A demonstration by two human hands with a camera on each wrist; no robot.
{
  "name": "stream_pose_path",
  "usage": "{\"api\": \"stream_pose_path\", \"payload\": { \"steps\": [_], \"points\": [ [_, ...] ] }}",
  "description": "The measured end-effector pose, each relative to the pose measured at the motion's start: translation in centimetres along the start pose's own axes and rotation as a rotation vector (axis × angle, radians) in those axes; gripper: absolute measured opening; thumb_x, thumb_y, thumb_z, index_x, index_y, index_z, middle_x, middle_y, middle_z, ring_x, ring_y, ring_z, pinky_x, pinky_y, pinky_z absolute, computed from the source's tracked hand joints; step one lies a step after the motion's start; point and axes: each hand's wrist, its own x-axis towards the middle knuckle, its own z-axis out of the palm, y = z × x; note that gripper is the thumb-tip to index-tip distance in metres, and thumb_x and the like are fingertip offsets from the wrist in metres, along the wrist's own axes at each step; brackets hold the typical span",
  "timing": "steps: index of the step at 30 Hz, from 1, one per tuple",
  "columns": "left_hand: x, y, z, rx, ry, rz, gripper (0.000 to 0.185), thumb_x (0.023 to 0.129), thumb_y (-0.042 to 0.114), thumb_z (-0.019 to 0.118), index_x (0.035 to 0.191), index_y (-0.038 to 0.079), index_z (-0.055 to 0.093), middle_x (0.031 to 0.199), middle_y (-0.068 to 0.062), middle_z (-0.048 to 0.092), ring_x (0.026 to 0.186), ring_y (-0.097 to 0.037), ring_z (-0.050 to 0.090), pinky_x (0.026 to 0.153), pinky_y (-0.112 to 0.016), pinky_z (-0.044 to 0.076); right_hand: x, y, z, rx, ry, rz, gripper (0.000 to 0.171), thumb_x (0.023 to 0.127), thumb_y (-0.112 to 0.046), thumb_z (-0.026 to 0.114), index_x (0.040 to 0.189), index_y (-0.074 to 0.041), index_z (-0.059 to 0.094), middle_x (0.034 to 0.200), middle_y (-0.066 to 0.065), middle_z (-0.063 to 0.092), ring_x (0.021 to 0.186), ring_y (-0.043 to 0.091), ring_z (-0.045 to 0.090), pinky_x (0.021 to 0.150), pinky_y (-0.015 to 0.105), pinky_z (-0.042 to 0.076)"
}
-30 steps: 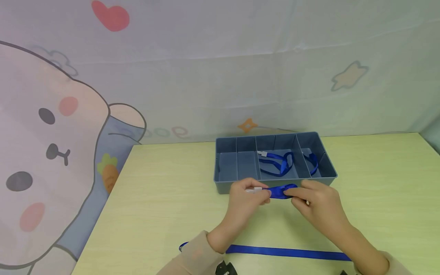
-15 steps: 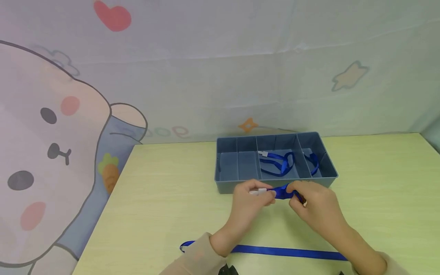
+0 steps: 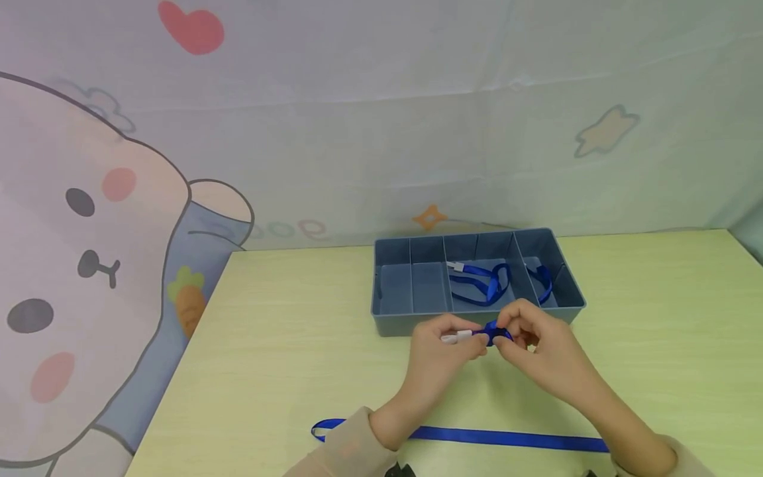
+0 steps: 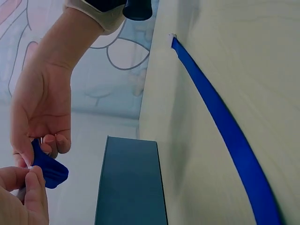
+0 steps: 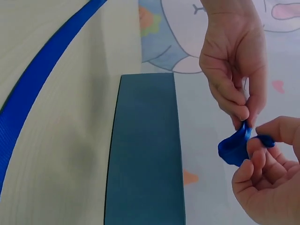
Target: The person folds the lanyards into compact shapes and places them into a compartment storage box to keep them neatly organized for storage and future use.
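Observation:
A blue ribbon lanyard (image 3: 493, 332), bunched into a small folded bundle, is held in front of the box by both hands. My left hand (image 3: 440, 348) pinches it near its white clip (image 3: 456, 337), which points left. With thumb and index finger, my right hand (image 3: 539, 344) pinches the ribbon's right end. The right wrist view shows the folded ribbon (image 5: 234, 146) hanging between the fingertips of the two hands. A second blue lanyard (image 3: 507, 438) lies stretched out flat along the table below my wrists, its left end looped and partly hidden by my sleeve.
Behind the hands stands a grey-blue divided box (image 3: 390, 324). One coiled blue lanyard (image 3: 491, 286) with a white clip lies in its wide compartment, another blue lanyard (image 3: 544, 283) in the right one. A printed cloth (image 3: 357, 146) hangs behind the table (image 3: 268, 344).
Both hands have stayed in front of the box, the left shifting slightly right. The right fingers have regripped the ribbon, and the visible bundle between the hands has become shorter.

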Motion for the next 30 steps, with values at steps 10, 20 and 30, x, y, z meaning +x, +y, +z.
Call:
{"api": "stream_pose_path", "payload": {
  "steps": [10,20,30],
  "points": [
    [-0.1,-0.1,0.1,-0.067,-0.07,0.006,0.018,0.08,0.001,0.07,0.095,-0.008,0.067,0.09,-0.011,0.067,0.075,-0.016,0.067,0.072,-0.032,0.055,0.0,1.1,-0.6,0.391,-0.137,0.15,0.014,0.085,-0.001,0.066,0.094,0.0,0.054,0.076,0.004,0.062,0.062,0.015,0.055,0.054,0.025,0.048],
    [-0.2,-0.2,0.0,-0.087,-0.101,0.018,0.018,0.081,0.0,0.069,0.097,-0.009,0.067,0.091,-0.015,0.068,0.078,-0.019,0.068,0.075,-0.035,0.055,0.0,2.4,-0.9,0.511,-0.184,0.044,0.016,0.093,0.005,0.051,0.102,0.0,0.062,0.086,0.0,0.067,0.074,0.015,0.062,0.069,0.026,0.054],
    [0.0,-0.2,-0.3,-0.089,-0.144,0.01,0.019,0.083,0.0,0.068,0.1,-0.009,0.067,0.095,-0.016,0.067,0.079,-0.015,0.066,0.076,-0.032,0.055,0.2,2.8,-1.2,0.558,-0.222,0.01,0.024,0.089,0.009,0.054,0.105,-0.004,0.065,0.09,0.0,0.069,0.078,0.012,0.064,0.069,0.026,0.055]
  ]
}}
